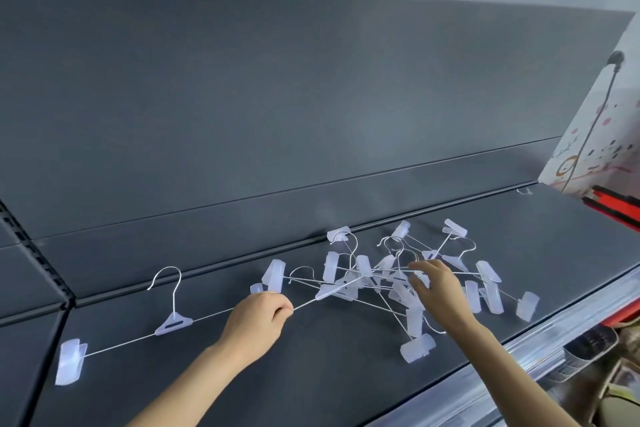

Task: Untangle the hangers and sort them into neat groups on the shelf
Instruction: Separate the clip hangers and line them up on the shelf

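A knot of clip hangers (pixel 391 274) lies on the dark shelf (pixel 346 385), towards its right half and close to the back panel (pixel 277 97). One hanger (pixel 173 322) stretches out to the left of the knot. Its hook (pixel 166 276) points at the back panel, and one end clip (pixel 71 362) lies flat near the shelf's left end. Its other end runs into the knot.

The left hand (pixel 258 317) is clamped on that hanger's thin wire bar, fingers curled round it just short of the knot. The right hand (pixel 438 288) sits on top of the knot with its fingers bent down among the wires. I cannot tell whether it pinches a wire or only presses the pile down.

These hangers look light, with thin springy wire and pale plastic clips. They should slide easily on the smooth shelf, so the pile probably needs holding down while one is drawn out. The wire is likely to flex rather than break, but hooks and clips will snag on neighbouring bars, and a hard tug could drag the whole knot along. The bar near the middle piece, or the hook's stem, seems the best hold, because a clip may pop open or slip off.

No sorted groups are laid out yet, so the job seems to be at an early stage.
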A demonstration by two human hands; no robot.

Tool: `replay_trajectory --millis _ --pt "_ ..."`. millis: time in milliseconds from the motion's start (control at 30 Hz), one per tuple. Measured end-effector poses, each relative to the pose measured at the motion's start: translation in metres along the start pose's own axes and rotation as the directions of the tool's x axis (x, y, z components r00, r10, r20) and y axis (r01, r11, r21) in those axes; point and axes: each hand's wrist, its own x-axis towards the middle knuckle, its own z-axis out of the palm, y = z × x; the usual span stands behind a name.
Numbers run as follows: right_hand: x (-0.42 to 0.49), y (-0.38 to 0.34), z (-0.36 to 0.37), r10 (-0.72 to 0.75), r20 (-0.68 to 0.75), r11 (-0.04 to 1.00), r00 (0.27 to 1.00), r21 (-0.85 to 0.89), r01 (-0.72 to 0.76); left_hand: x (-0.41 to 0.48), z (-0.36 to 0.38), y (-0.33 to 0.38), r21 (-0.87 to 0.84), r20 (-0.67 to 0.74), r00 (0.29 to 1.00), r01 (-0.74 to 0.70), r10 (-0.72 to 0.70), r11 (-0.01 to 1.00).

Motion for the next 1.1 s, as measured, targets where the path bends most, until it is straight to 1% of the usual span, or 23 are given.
replay_trajectory --millis 67,133,200,300,367,400,533,567,633,667,733,800,867,967,1000,1100 --pt "-0.001 -0.002 0.003 -0.023 0.011 1.0 1.0 -0.003 0.023 0.001 0.003 0.006 0.007 -0.033 0.999 0.005 -0.004 1.0" --pt "-0.001 -0.002 0.005 -0.024 -0.009 1.0 1.0 0.006 0.024 0.002 0.007 0.006 0.025 -0.072 0.997 -0.011 0.013 1.0" --pt "-0.001 0.001 0.004 0.009 -0.041 1.0 0.999 0.011 -0.008 0.001 0.007 0.006 0.109 -0.113 0.993 -0.023 0.035 0.994" --pt "0.001 0.013 -0.002 0.059 -0.048 0.998 0.997 -0.001 -0.059 0.004 0.009 0.007 0.247 -0.221 0.963 -0.1 0.157 0.964" --pt "0.003 0.021 -0.007 0.071 -0.037 0.997 0.997 -0.02 -0.072 0.011 0.012 0.019 0.314 -0.277 0.927 -0.162 0.253 0.936" --pt "0.004 0.024 -0.009 0.073 -0.032 0.997 0.997 -0.031 -0.074 0.016 0.013 0.027 0.324 -0.292 0.914 -0.183 0.282 0.928" --pt "0.011 0.03 -0.013 0.072 0.013 0.991 0.997 -0.116 -0.07 0.042 0.027 0.058 0.324 -0.276 0.888 -0.274 0.367 0.906" --pt "0.012 0.032 -0.013 0.068 0.029 0.988 0.997 -0.139 -0.064 0.048 0.033 0.063 0.308 -0.255 0.897 -0.28 0.362 0.909" --pt "0.014 0.034 -0.014 0.05 0.048 0.984 0.998 -0.176 -0.041 0.058 0.04 0.077 0.273 -0.204 0.934 -0.233 0.293 0.934" --pt "0.014 0.035 -0.014 0.035 0.052 0.981 0.998 -0.194 -0.024 0.062 0.043 0.081 0.286 -0.157 0.953 -0.206 0.257 0.936" --pt "0.013 0.034 -0.013 -0.006 0.063 0.972 0.998 -0.234 0.021 0.069 0.05 0.082 0.354 -0.099 0.971 -0.171 0.219 0.919" --pt "0.012 0.03 -0.011 -0.053 0.087 0.956 0.995 -0.284 0.075 0.071 0.055 0.078 0.339 -0.109 0.971 -0.164 0.212 0.926" --pt "0.012 0.025 -0.007 -0.084 0.093 0.942 0.992 -0.316 0.109 0.07 0.057 0.072 0.257 -0.165 0.967 -0.148 0.194 0.955" --pt "0.012 0.019 -0.001 -0.112 0.088 0.938 0.99 -0.32 0.135 0.067 0.054 0.064 0.111 -0.097 0.992 -0.065 0.076 0.992" --pt "0.014 0.016 -0.001 -0.109 0.101 0.937 0.989 -0.323 0.136 0.066 0.052 0.063 0.066 -0.076 0.996 -0.038 0.043 0.997" --pt "0.021 0.008 -0.001 -0.063 0.177 0.933 0.982 -0.339 0.121 0.065 0.049 0.059 -0.032 -0.074 0.997 0.013 -0.015 0.999"
